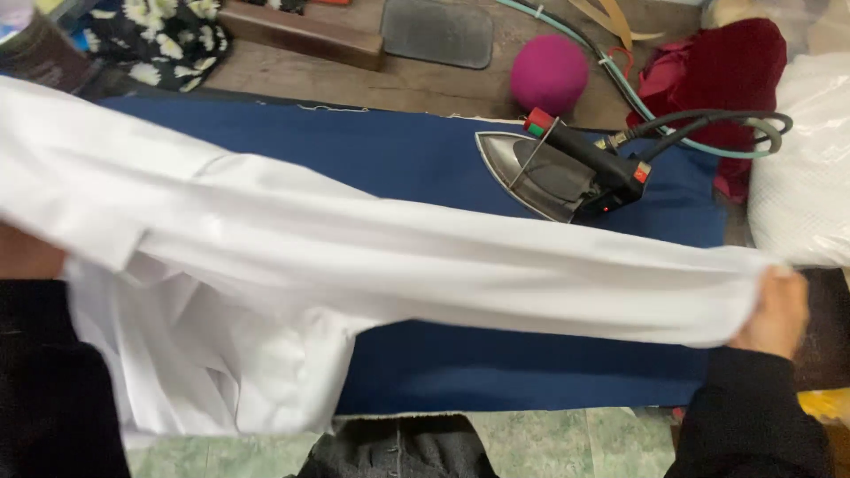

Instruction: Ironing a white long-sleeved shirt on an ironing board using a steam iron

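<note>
Right hand (779,312) pinches end of white garment (354,257), stretched taut, smooth, toward left hand (27,255), grip hidden; iron (567,173) beyond right hand.

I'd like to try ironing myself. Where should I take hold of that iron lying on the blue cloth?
Grip the iron by its black handle, probably coming from the right, since the pointed tip faces left and the hose and cable leave it on the right. It lies tipped with its shiny metal soleplate exposed, so keep your fingers off that. Both the left hand and right hand now hold the white garment.
</note>
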